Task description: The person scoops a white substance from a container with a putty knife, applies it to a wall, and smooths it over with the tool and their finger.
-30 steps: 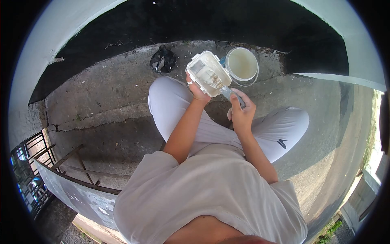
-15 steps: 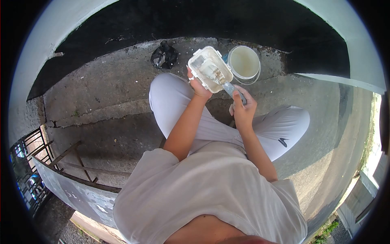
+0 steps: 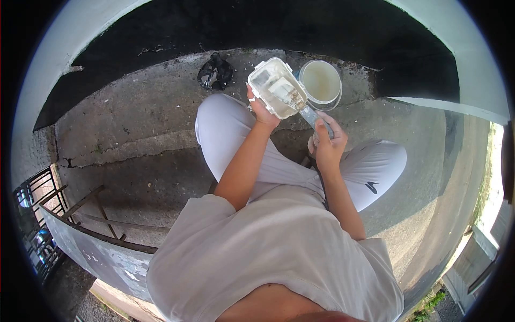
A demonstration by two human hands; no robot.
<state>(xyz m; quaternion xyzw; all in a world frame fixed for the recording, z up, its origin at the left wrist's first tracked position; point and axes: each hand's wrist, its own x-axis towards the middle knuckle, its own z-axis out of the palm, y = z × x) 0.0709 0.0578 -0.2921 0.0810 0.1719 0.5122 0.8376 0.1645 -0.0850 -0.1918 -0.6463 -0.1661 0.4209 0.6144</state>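
Note:
A white plastic container (image 3: 262,80) with pale paste inside is tilted in my left hand (image 3: 263,111), whose fingers grip its lower left side. My right hand (image 3: 328,138) is closed around the grey handle of a putty knife (image 3: 309,116). The knife's blade reaches into the container and touches the paste, which covers part of it. Just right of the container, a round white bucket (image 3: 321,81) with a wire handle stands on the ground, with a pale inside.
A black plastic bag (image 3: 215,72) lies on the concrete ground (image 3: 145,107) left of the container. Beyond is a black wall (image 3: 257,27). A metal frame (image 3: 102,214) and a barred gate (image 3: 43,188) are at the left.
The container has tipped more toward me, showing more of its inside. My right hand and the knife have moved slightly right and down.

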